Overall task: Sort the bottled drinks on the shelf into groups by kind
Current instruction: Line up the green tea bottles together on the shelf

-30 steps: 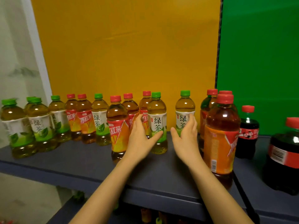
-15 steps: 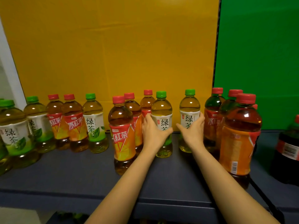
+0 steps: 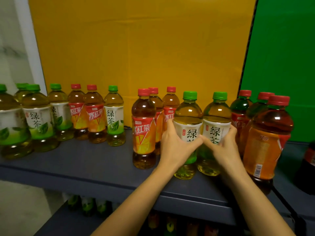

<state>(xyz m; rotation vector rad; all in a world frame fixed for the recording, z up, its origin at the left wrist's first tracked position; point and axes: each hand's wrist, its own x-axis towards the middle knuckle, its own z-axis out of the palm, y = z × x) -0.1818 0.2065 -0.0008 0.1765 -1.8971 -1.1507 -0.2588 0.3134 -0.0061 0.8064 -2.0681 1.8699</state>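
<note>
Head view, left hand point(image 3: 175, 149) grip wraps one green-tea bottle point(image 3: 187, 113), right hand point(image 3: 222, 149) wraps another

The dark shelf point(image 3: 85, 167) is carrying upright bottles. From the left, a green-capped cluster point(image 3: 38, 120) is standing, then two red-capped bottles point(image 3: 95, 116), a single green-capped bottle point(image 3: 114, 116), three red-capped bottles point(image 3: 144, 130), a green-capped pair point(image 3: 187, 116) and a red-capped group point(image 3: 267, 142) at the right.

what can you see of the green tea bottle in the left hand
The green tea bottle is clear plastic with pale yellow-green liquid, a green cap and a white label. It is upright near the front of the shelf; the left hand grips its label, and a matching bottle touches its right side.
</note>
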